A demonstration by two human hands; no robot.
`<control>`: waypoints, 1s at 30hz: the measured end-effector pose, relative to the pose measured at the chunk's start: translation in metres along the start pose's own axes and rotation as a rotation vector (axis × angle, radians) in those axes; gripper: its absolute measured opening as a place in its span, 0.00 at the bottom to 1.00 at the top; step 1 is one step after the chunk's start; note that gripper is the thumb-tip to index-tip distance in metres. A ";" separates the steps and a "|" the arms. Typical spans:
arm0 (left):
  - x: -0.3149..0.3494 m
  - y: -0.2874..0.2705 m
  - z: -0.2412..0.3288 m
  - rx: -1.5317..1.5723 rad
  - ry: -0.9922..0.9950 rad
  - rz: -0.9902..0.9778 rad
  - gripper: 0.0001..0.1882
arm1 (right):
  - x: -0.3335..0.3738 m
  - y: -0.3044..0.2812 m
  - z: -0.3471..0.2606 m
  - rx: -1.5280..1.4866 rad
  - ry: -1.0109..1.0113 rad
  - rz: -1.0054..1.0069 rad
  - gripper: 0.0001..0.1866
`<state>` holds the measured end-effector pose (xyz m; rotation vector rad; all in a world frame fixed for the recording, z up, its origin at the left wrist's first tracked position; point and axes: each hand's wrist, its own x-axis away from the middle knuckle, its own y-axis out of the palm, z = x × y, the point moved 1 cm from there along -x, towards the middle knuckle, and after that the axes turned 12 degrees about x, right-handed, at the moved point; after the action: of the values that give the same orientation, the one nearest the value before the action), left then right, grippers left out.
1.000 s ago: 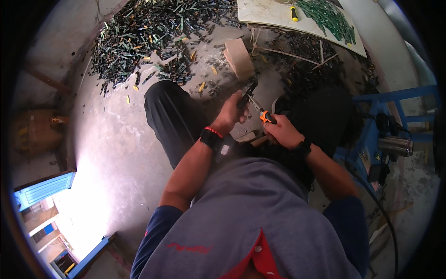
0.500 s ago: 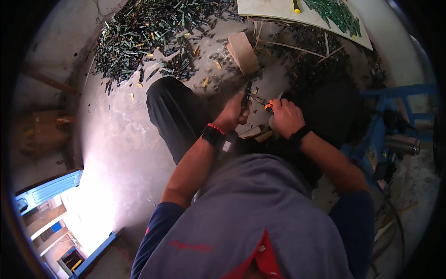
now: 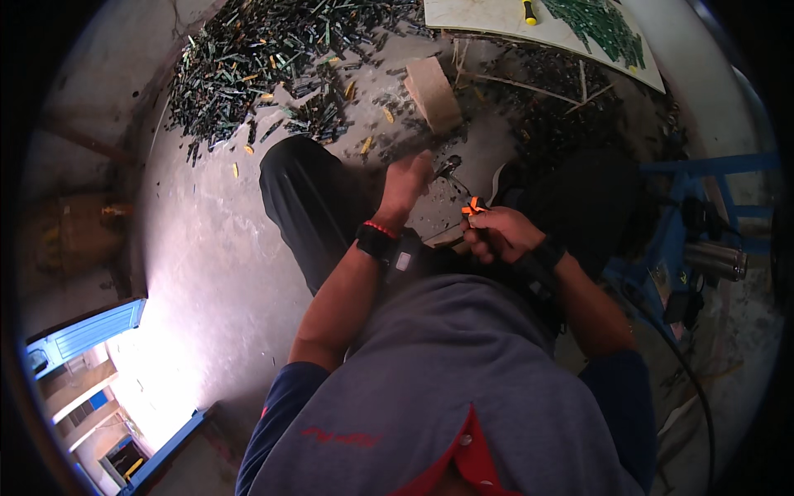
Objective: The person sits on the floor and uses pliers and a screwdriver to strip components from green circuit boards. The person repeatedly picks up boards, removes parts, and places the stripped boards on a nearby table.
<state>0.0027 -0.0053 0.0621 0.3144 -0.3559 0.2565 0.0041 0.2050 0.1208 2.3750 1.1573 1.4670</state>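
My left hand (image 3: 407, 183) is closed in front of my left knee. A small dark strip-like piece (image 3: 447, 167) juts out beside its fingers, tilted up to the right; the grip itself is partly hidden. To the right and a little nearer, my right hand (image 3: 503, 231) is wrapped round pliers with orange handles (image 3: 474, 206). The metal jaws point up and left toward the dark piece; whether they touch it I cannot tell. Below the hands, part of a light brown object shows between my legs.
A large heap of dark strips (image 3: 273, 70) with some yellow ones covers the floor at far left. Ahead stands a brown cardboard ring (image 3: 432, 95). A pale board (image 3: 488, 16) at far right bears green strips (image 3: 591, 29) and a yellow-and-black tool (image 3: 529, 11). A blue metal frame (image 3: 711, 165) stands at right.
My right hand has turned and dropped toward me, drawing the pliers' handles down and left. The left hand has shifted slightly left and rolled over, and the dark piece now leans right.
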 end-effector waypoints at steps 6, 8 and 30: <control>0.007 0.007 0.010 -0.334 0.221 -0.047 0.21 | 0.004 0.002 0.004 -0.075 0.029 -0.063 0.12; 0.007 0.007 0.014 -0.370 0.234 -0.070 0.21 | 0.008 0.002 0.000 -0.073 0.037 -0.051 0.13; -0.005 0.016 0.007 -0.296 0.273 -0.102 0.23 | -0.003 0.029 -0.005 0.200 -0.123 0.207 0.13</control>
<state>-0.0087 0.0059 0.0706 0.0045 -0.1047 0.1408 0.0149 0.1812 0.1344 2.7507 1.1052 1.2903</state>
